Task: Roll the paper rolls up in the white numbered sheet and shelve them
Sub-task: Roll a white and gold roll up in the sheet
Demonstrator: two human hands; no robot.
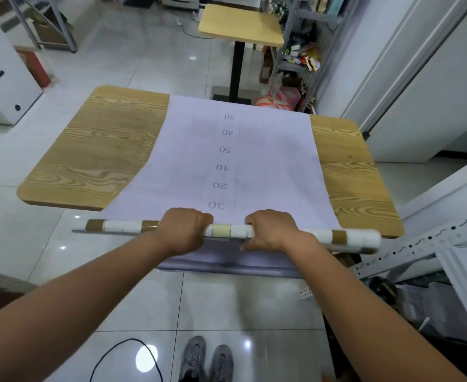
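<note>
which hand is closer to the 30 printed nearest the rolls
Left. The left hand grips the paper rolls just below and left of that 30, nearly touching it. The right hand grips them farther off to the 30's right.

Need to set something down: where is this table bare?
The table is bare wood left of the sheet, widely, and in a narrower strip right of it. The near edge is crowded: left hand and right hand grip the rolls there.
</note>
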